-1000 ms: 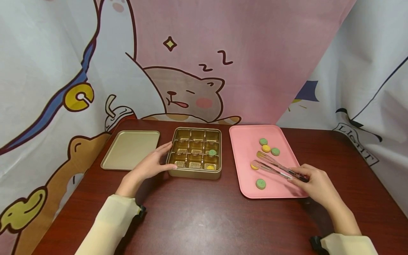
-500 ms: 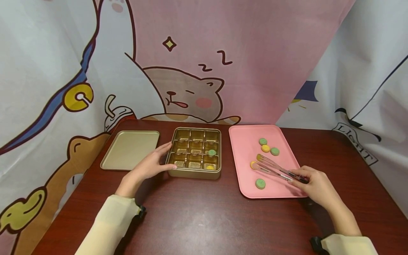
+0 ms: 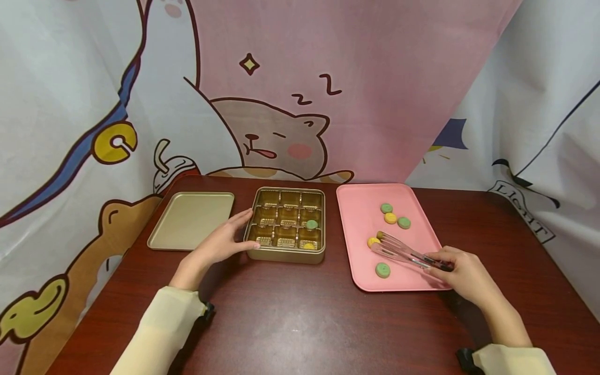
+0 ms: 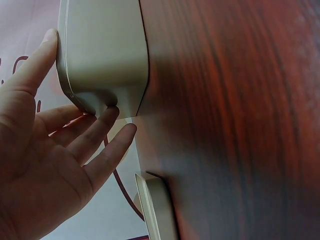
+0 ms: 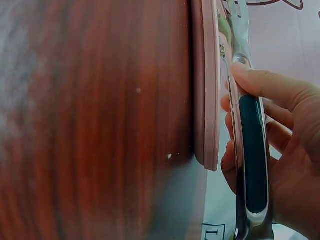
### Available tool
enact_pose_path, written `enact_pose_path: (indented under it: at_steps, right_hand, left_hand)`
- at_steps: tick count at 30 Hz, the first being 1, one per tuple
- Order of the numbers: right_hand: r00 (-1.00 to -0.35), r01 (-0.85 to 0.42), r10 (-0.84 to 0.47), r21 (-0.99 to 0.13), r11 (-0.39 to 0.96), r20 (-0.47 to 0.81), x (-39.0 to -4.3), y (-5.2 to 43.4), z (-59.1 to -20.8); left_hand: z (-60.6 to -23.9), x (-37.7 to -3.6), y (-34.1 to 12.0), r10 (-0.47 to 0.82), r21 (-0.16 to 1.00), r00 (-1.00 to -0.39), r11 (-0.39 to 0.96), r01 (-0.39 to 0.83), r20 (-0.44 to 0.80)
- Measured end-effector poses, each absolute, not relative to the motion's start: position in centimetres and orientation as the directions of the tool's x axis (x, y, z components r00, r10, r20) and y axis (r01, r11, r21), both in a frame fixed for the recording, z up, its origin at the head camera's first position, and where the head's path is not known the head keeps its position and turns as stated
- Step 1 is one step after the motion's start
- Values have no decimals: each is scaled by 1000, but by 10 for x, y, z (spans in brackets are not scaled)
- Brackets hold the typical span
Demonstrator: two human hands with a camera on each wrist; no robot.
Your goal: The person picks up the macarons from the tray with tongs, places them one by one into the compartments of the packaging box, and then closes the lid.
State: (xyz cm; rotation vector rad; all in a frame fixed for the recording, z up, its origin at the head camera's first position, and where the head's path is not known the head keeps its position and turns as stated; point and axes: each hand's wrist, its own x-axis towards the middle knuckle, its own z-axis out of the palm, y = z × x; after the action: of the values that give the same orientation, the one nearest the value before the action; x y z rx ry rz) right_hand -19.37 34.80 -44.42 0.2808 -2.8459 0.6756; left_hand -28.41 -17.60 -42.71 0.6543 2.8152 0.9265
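Gold tin part-filled; tongs at a yellow cookie on the pink tray.

Two of the tin's nine cells are filled: a green cookie in the middle right cell, a yellow one in the near right. Five remain on the tray. The right hand grips the tong handles, tips closing around the yellow cookie, which lies on the tray. The left hand rests straight-fingered against the tin's left wall. The lid lies to the left, on a dark red wood table; cartoon cloth backdrop behind.
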Motion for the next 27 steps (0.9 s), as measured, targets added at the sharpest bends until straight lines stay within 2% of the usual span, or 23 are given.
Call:
enact_pose_path:
  at_steps: [27]
  right_hand:
    - [-948,-244,-137,-377,894,288,-194,347,-443]
  left_hand:
    - [-426,-283,-176,435,595,-899,711,375,47]
